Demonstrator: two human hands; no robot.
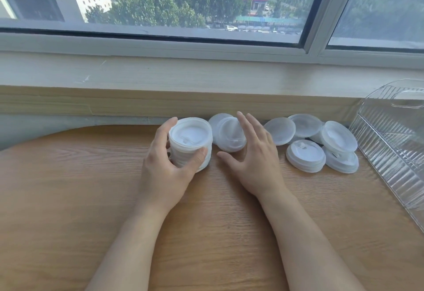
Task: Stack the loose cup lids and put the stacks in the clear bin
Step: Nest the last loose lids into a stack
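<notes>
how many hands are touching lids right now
1. The left hand grips the tall lid stack; the right hand hovers open beside a loose lid, contact unclear.

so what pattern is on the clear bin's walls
Ribbed vertical ridges on the clear bin, seen in the head view.

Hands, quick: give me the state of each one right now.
Left hand: fingers curled round the stack of lids on the table, holding it.
Right hand: open, fingers spread, holding nothing, beside a loose lid.
</notes>
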